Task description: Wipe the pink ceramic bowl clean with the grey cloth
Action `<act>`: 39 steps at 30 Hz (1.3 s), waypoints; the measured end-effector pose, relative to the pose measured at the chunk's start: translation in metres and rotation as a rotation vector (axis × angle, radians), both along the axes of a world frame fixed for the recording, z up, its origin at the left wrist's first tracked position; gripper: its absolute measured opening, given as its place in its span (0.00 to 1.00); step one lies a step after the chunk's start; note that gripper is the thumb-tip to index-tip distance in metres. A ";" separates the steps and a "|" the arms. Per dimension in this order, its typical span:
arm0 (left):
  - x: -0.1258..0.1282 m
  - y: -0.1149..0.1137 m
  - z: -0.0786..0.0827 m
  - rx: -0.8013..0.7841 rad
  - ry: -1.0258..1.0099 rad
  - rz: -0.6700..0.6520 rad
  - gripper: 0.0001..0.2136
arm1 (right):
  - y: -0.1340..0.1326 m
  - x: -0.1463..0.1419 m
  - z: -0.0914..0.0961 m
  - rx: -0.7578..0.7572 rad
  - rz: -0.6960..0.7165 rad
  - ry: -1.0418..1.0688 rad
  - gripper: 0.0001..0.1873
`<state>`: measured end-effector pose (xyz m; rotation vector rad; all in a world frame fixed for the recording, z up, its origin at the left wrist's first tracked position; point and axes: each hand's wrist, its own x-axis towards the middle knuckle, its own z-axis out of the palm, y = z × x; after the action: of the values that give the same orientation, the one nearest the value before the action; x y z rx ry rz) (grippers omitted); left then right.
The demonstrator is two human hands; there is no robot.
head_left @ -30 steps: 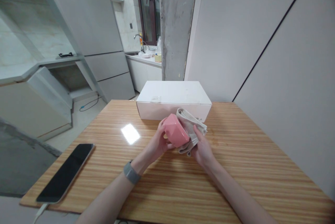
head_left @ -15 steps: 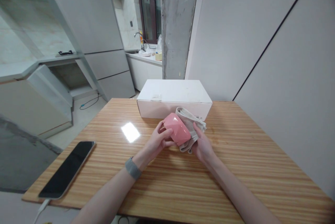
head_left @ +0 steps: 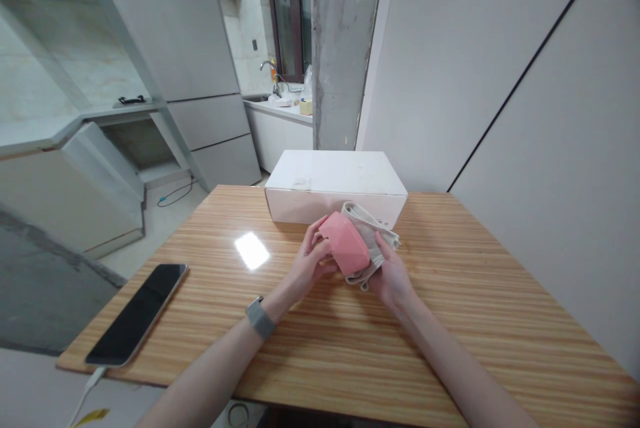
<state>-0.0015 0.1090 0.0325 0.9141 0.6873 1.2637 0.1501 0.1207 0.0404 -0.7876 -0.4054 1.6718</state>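
A glossy pink cup (head_left: pixel 346 241) with faceted sides is tilted above the table in front of the box. Its left end is gripped by my left hand (head_left: pixel 314 256), thumb on the near side and fingers curled around it. My right hand (head_left: pixel 391 275) is closed on a folded light grey cloth (head_left: pixel 373 231), with the thumb on top. The cloth presses against the right end of the cup, so that end and any opening there are hidden. A grey watch band circles my left wrist.
Behind my hands a white box (head_left: pixel 337 178) stands at the far edge of the wood-grain table (head_left: pixel 480 295). A phone (head_left: pixel 137 315) with a white cable lies at the left. A pale wall (head_left: pixel 540 148) borders the table's right side.
The cup has turned slightly in my hands, and its shiny reflection has dulled. Both hands stay on the cup and cloth. The whole view has shifted a little.
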 end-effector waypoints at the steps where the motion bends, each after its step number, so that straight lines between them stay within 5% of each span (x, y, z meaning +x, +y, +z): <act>1: -0.001 0.000 0.001 -0.024 -0.017 -0.016 0.28 | 0.000 0.000 -0.001 0.006 0.008 -0.005 0.16; 8: -0.001 -0.004 -0.001 -0.049 -0.062 -0.070 0.25 | -0.002 0.001 -0.004 0.170 0.055 -0.090 0.17; 14: -0.006 0.000 -0.004 -0.135 -0.064 -0.224 0.24 | -0.005 0.001 -0.004 0.117 0.073 -0.097 0.17; 23: -0.006 0.000 0.001 0.079 0.136 0.006 0.38 | -0.006 -0.001 0.000 0.130 0.075 -0.074 0.16; 30: -0.008 -0.005 0.008 0.107 0.157 -0.028 0.48 | -0.009 -0.001 0.007 0.127 0.063 -0.060 0.16; 35: -0.010 -0.001 0.005 0.092 0.115 -0.034 0.46 | -0.008 0.003 0.004 0.103 0.108 -0.056 0.15; 39: -0.011 0.002 0.002 -0.074 -0.016 -0.088 0.36 | -0.005 0.002 -0.001 0.112 0.092 -0.009 0.14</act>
<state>-0.0126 0.1112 0.0348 0.8641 0.6697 1.1588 0.1523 0.1158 0.0398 -0.7030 -0.5441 1.7157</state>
